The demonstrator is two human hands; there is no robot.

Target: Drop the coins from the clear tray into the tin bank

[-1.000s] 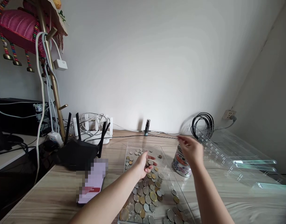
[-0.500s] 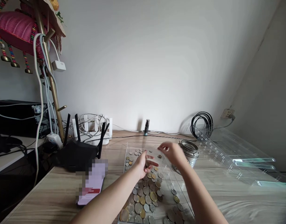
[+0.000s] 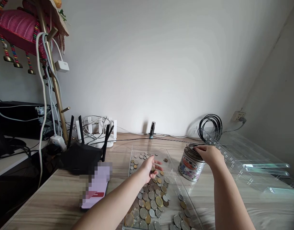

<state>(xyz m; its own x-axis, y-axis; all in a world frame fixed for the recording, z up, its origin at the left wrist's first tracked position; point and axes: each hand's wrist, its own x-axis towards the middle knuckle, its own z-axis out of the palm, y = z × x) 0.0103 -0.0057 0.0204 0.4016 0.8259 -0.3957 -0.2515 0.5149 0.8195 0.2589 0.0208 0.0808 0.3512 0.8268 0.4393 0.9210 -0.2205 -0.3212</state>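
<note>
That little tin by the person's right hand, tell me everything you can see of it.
The tin is a short round can of shiny silvery metal. A printed label wraps its side, with a red patch of white characters and purplish flowers below. Its top looks open, with a dark inside; what it holds cannot be seen. It leans a little rather than sitting flat, on the wooden table just right of the clear tray of coins. The right hand rests its fingers on the top rim.

Matt wood-grain surface [image 3: 53, 195]; clear glossy plastic tray [image 3: 172, 179]; dull metal coins [image 3: 150, 204]; shiny printed metal tin [image 3: 190, 163]; matt black plastic router [image 3: 81, 156].
</note>
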